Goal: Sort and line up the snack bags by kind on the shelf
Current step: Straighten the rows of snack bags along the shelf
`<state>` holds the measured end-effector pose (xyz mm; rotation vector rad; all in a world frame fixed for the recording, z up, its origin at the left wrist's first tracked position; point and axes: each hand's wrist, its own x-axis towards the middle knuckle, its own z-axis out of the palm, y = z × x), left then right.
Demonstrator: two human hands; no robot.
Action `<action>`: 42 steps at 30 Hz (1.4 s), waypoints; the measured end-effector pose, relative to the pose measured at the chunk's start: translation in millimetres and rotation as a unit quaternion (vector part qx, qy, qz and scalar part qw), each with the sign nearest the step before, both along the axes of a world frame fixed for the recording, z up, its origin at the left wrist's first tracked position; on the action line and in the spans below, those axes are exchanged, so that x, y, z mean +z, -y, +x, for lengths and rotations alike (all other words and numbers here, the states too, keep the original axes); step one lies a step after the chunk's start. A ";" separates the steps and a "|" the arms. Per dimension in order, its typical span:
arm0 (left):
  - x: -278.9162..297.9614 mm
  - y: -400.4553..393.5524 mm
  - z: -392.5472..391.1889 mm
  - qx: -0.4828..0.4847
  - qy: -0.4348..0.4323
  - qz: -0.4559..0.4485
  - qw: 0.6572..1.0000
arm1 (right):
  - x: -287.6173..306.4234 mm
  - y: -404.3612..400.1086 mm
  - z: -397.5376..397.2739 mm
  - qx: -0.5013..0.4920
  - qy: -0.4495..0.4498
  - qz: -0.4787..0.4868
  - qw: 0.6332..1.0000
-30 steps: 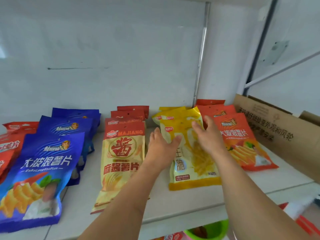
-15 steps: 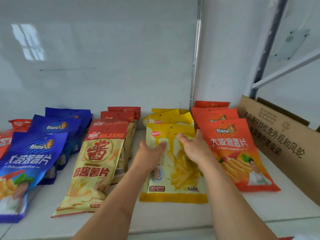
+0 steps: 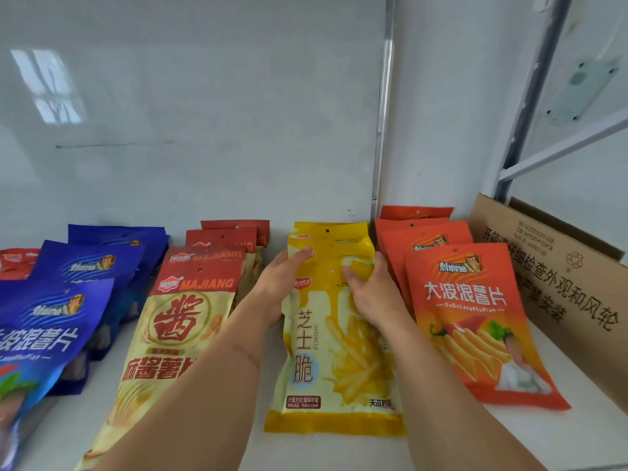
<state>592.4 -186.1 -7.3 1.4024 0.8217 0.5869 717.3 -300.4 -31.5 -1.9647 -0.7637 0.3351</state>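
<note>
Hands sit at the centre of the frame on the row of yellow fries-print snack bags [image 3: 334, 351], which lies on the white shelf [image 3: 577, 433] between the row of red-and-cream MAJIANG snack bags [image 3: 176, 338] to its left and the row of orange crinkle-chip snack bags [image 3: 475, 321] to its right. The left hand [image 3: 280, 290] grips the left edge of the yellow row, thumb laid across the upper bags and the other fingers tucked behind the edge, out of sight. The right hand [image 3: 372, 294] rests on the right half of the same bags, thumb on the front and fingers curled over the right edge. Compared with half a second ago, both hands are a little farther back along the yellow row, and the rear yellow bags, which then fanned out crookedly to the left, now lie squarer behind the front one. The view has also closed in on the shelf, so the row of blue crinkle-chip snack bags [image 3: 61, 321] at the lower left is cut by the frame edge. A brown printed cardboard box [image 3: 557, 277] leans at the right side.
</note>
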 end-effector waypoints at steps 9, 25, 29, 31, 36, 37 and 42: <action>3.1 1.4 1.8 0.068 -0.097 0.189 0.975 | 2.2 -6.8 2.1 -0.042 0.057 -0.056 0.996; -45.7 113.5 -52.8 -0.083 -0.387 0.506 0.766 | 34.2 -55.1 30.1 0.075 0.252 -0.223 0.939; -47.8 108.1 -50.0 -0.095 -0.397 0.488 0.772 | 24.5 -62.2 34.0 0.089 0.234 -0.236 0.939; -48.7 106.5 -49.6 -0.094 -0.397 0.484 0.774 | 20.4 -67.9 37.6 0.094 0.232 -0.241 0.938; -49.6 103.3 -48.5 -0.092 -0.382 0.464 0.793 | 4.8 -81.5 43.8 0.103 0.205 -0.246 0.942; -49.9 103.0 -48.2 -0.090 -0.379 0.462 0.797 | 3.0 -83.2 44.9 0.103 0.200 -0.246 0.943; -51.5 102.4 -47.2 -0.081 -0.381 0.465 0.795 | 1.2 -86.6 46.3 0.104 0.196 -0.238 0.946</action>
